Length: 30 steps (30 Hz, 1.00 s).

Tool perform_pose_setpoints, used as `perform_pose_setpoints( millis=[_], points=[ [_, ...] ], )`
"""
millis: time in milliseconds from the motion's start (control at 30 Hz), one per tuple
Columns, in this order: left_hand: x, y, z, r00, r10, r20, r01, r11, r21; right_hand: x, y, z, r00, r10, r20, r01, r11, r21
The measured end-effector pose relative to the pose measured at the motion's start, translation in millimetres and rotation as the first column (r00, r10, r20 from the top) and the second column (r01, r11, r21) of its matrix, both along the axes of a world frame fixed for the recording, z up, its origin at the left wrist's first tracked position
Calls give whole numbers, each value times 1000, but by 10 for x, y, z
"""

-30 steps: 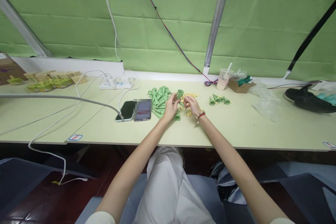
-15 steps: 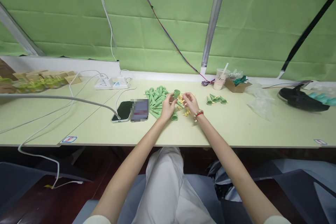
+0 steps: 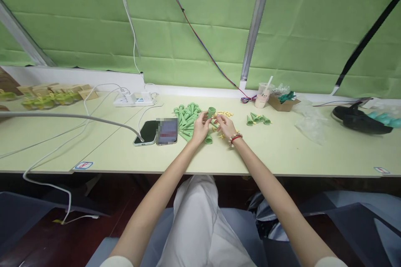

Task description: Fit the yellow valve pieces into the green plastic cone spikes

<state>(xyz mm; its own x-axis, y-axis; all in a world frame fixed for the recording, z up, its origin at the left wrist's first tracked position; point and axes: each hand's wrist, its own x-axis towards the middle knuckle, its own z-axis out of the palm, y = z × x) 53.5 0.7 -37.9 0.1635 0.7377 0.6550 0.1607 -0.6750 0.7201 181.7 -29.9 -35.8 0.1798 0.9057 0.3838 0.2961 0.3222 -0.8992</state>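
Note:
My left hand (image 3: 201,127) is closed round a green plastic cone (image 3: 211,111), its wide open end facing up toward me. Close on its right, my right hand (image 3: 225,125) has its thumb and fingers pinched near the cone's narrow end; what sits between those fingertips is too small to make out. Another green cone (image 3: 208,138) lies on the table just below the hands. To the left is a heap of green cones (image 3: 187,119). Small yellow pieces (image 3: 226,114) are scattered behind and beneath my right hand.
Several green cones with yellow tips (image 3: 258,118) lie to the right. Two phones (image 3: 146,132) rest left of the heap, near a power strip (image 3: 134,99) and cables. Farther back stand a drink cup (image 3: 262,96) and a small cardboard box (image 3: 283,103); a black shoe-like object (image 3: 360,119) is far right.
My right hand has shifted slightly left, closer to the cone in my left hand, uncovering more yellow pieces behind it. My left hand keeps its hold.

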Motion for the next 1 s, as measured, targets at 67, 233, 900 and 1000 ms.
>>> perform_pose_setpoints(
  millis=[67, 233, 900, 1000],
  points=[
    [-1, 18, -9, 999, 17, 31, -16, 1000, -21, 0, 0, -12, 999, -19, 35, 16, 998, 67],
    [9, -4, 5, 999, -44, 30, 45, 998, -46, -11, -5, -13, 995, 95, 41, -97, 993, 64],
    [17, -19, 11, 998, -67, -4, 66, 993, -93, 33, -1, -13, 999, 34, -23, -33, 999, 30],
    [4, -21, 10, 997, -65, -32, 63, 996, -69, 20, 3, -3, 989, 125, -78, -128, 991, -31]
  ],
)
